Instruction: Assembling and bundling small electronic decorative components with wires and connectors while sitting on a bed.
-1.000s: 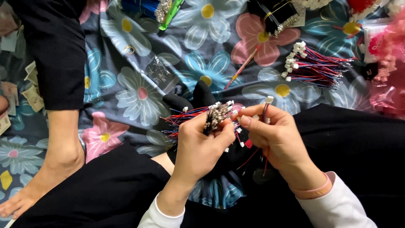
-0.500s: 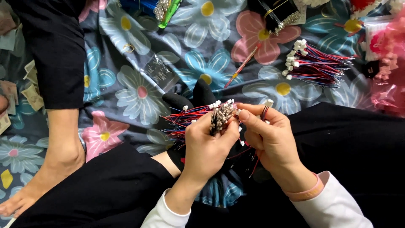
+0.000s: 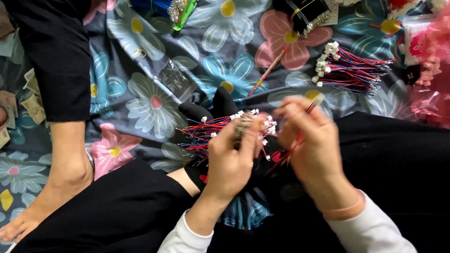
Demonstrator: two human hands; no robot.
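Under everything I see a floral sheet [image 3: 154,100] in grey, blue and pink, spread on the floor, with my black-trousered legs across the lower frame and another person's bare leg [image 3: 65,164] standing at the left. Up at the right lies a loose pile of red-and-blue wire leads [image 3: 354,70] with white plug ends, well apart from my hands.

My left hand [image 3: 232,161] has its fingers clamped round a bundle of wires [image 3: 220,129], red and blue with white connectors, fanned out to the left just above my knee. My right hand [image 3: 311,140] is blurred; its fingers look pinched together on a single lead [image 3: 311,107] with a white tip, held just beside the bundle.

I judge the step to be feeding one lead at a time into the gathered bunch. The next move calls for lining that connector up with the others while the left grip stays firm, so nothing slips loose.
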